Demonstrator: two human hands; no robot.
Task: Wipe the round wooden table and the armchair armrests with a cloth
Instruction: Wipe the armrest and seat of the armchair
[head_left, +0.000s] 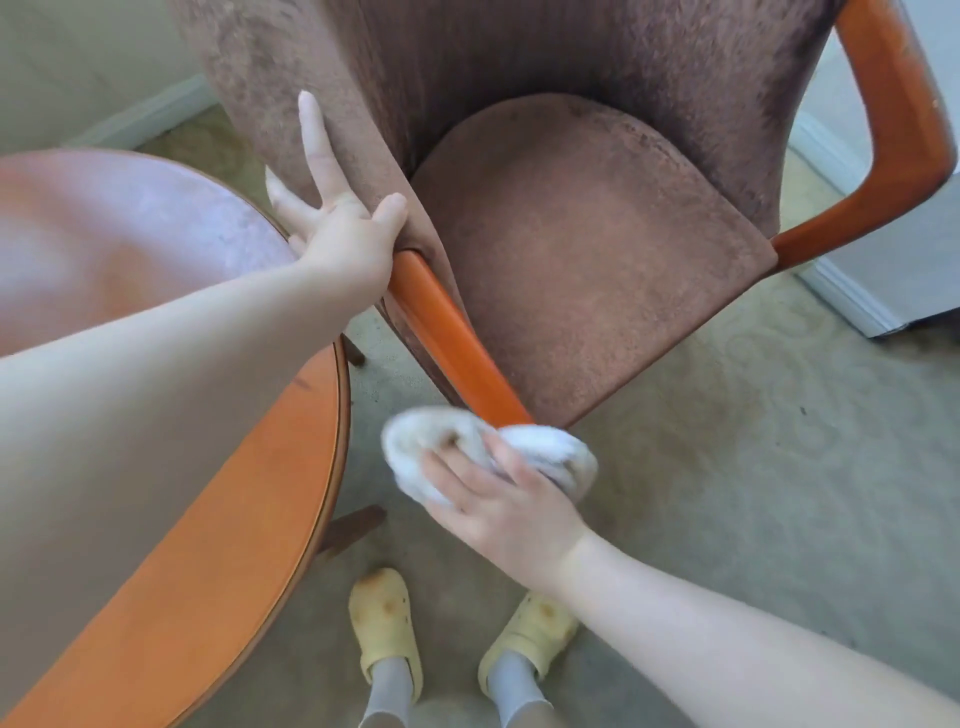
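A brown upholstered armchair (587, 249) stands ahead with two orange wooden armrests. My right hand (504, 499) grips a bunched white cloth (550, 452) against the near end of the left armrest (452, 338). My left hand (332, 213) rests flat on the outer side of the chair's upholstered back, fingers spread, thumb hooked over its edge just above the armrest's top. The right armrest (898, 130) curves at the far right, untouched. The round wooden table (249, 509) lies at the left, partly under my left forearm.
Beige carpet (727, 493) covers the floor. My feet in yellow clogs (384, 629) stand close to the chair's front. A grey box-like object (893, 280) sits on the floor at the right. A white baseboard (150, 111) runs along the wall at the back left.
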